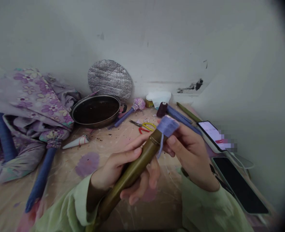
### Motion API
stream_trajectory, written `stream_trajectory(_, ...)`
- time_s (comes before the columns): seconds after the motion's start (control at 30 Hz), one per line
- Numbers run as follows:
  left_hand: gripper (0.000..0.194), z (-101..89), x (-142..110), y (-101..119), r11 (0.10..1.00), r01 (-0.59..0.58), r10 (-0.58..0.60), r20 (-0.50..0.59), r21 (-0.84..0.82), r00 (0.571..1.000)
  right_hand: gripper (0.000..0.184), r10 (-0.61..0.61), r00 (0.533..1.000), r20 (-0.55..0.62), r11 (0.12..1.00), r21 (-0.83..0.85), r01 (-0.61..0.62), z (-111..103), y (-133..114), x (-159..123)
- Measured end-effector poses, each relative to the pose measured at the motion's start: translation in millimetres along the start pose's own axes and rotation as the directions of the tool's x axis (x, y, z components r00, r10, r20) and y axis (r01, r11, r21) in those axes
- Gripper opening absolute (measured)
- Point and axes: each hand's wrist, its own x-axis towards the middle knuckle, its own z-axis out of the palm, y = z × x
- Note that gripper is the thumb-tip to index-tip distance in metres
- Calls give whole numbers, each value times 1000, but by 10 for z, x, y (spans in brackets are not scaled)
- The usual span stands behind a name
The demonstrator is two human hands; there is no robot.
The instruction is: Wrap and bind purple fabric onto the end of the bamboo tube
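Observation:
A green-brown bamboo stick (142,158) slants up from the bottom of the view toward the right. Blue-purple yarn (167,126) is wound in a band round its far end, and a loose strand hangs down below the band. My left hand (130,167) is closed round the middle of the stick, thumb on top and fingers beneath. At the wrapped end, my right hand (188,148) grips the yarn band and the tip, its thumb near the lower edge of the band. The fingers hide part of the tip.
Left lies a bundle of floral cloth (31,96) with blue-wrapped handles (42,180). Behind are a dark pan (96,111), a silver round mat (110,79), scissors (144,125), a thread spool (162,109) and a white cone (77,141). Two phones (211,137) lie right, against the wall.

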Motion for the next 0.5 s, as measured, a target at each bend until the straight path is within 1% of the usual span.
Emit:
stream_trajectory(0.07, 44, -20, 4, 7, 997, 61, -60, 39, -44, 997, 14, 0, 999, 50, 999, 34, -1, -7, 9, -10)
stream_trajectory(0.13, 45, -58, 13, 13, 994, 100, -98, 50, -42, 994, 11, -5, 998, 58, 999, 39, 3, -10, 9, -16)
stream_trajectory(0.2, 46, -99, 22, 16, 995, 80, -80, -2, 54, 997, 9, -6, 999, 36, 1000, -9, 6, -3, -3, -14)
stream_trajectory(0.27, 48, -125, 26, 7, 971, 2, 19, -87, 241, 996, 7, -11, 1000, 6, 996, -88, 12, 14, -19, -5)
stream_trajectory(0.33, 51, -126, 29, -16, 885, -83, 173, -158, 459, 972, 6, -21, 1000, -23, 986, -165, 17, 32, -26, 7)
stream_trajectory(0.4, 56, -107, 37, -55, 752, -133, 328, -192, 645, 925, 11, -36, 998, -55, 974, -227, 23, 46, -17, 17)
stream_trajectory(0.47, 64, -82, 55, -99, 602, -152, 449, -174, 784, 876, 16, -46, 997, -69, 964, -265, 26, 54, 5, 22)
stream_trajectory(0.5, 66, -72, 67, -118, 515, -162, 500, -141, 842, 855, 18, -49, 996, -71, 962, -273, 28, 56, 16, 24)
